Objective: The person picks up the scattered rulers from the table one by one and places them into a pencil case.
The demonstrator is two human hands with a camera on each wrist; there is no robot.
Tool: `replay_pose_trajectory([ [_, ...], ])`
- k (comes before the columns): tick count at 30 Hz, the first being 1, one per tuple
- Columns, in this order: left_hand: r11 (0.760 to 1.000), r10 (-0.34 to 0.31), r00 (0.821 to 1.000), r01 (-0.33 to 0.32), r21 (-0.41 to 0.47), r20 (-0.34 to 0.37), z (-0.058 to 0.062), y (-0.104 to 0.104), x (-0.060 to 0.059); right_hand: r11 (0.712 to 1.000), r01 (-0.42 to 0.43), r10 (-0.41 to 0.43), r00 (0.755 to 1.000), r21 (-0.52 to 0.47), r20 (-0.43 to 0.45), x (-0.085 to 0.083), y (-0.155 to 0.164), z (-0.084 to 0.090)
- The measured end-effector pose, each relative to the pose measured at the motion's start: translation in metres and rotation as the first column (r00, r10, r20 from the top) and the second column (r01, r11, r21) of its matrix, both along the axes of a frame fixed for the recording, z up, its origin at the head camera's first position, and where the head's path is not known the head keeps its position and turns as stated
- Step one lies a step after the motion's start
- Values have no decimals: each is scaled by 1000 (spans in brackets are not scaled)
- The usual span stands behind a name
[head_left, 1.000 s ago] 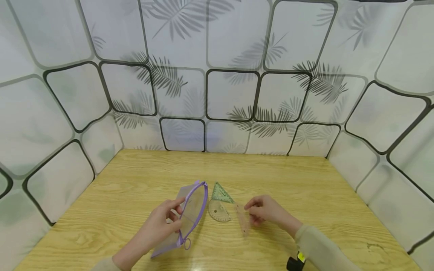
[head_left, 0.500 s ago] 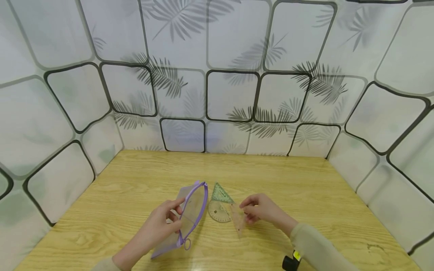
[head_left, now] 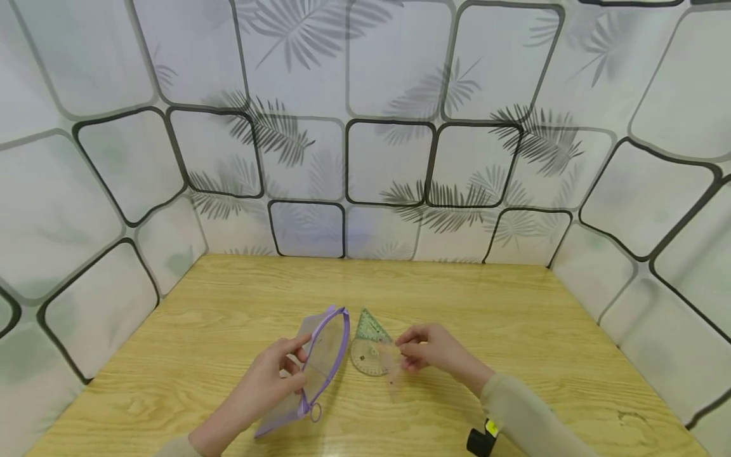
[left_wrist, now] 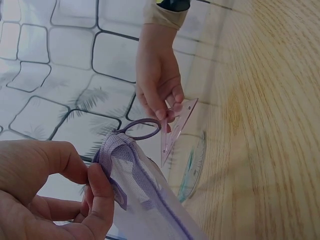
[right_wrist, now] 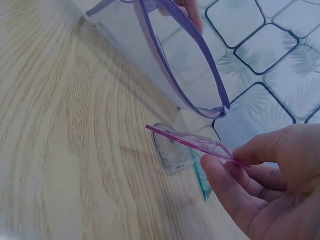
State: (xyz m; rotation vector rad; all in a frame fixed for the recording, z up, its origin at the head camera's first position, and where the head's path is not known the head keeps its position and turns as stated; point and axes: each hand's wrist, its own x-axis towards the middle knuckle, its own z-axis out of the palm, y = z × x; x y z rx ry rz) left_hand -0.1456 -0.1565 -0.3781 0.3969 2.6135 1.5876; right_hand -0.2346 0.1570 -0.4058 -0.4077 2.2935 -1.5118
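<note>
My left hand [head_left: 268, 377] pinches one side of the mouth of a purple zipper pouch [head_left: 344, 346], which stands tilted with its mouth spread toward the right. A ring pull [left_wrist: 142, 129] hangs at the zip's near end. Between the thumb and fingers of my right hand [head_left: 434, 350] is a clear pink set square [right_wrist: 195, 144], raised off the table to the right of the pouch. Beneath and behind it lie a clear protractor [head_left: 364, 363] and a green set square [head_left: 370, 327], whose lower edge meets the protractor.
The wood-grain table [head_left: 474, 292] ends at a patterned curtain [head_left: 388, 158] that also rises on both sides. A dark mark [head_left: 632, 419] shows on the table at right. A black device with a yellow patch [head_left: 482, 441] sits by my right wrist.
My right hand has moved left with the pink set square, which now overlaps the protractor in the head view. My left hand and the pouch have stayed in place.
</note>
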Motion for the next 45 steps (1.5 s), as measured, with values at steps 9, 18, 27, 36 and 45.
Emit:
replay_pose_trajectory([
  [9, 1000, 14, 1000, -14, -1, 10, 1, 1, 0, 999, -33, 33, 999, -30, 3, -1, -13, 7],
  [18, 1000, 8, 1000, -8, 0, 3, 0, 0, 0, 999, -19, 19, 999, -28, 28, -7, -25, 8],
  [27, 1000, 15, 1000, -15, 0, 7, 1, 1, 0, 999, -2, 6, 998, -53, 64, -13, -36, 11],
  [36, 1000, 10, 1000, -10, 5, -4, 0, 1, 0, 997, -11, 17, 996, -70, 85, -16, -46, 12],
  [45, 999, -14, 1000, 14, 40, -1, -1, 0, 1, 995, -21, 31, 994, -93, 101, -19, -55, 12],
])
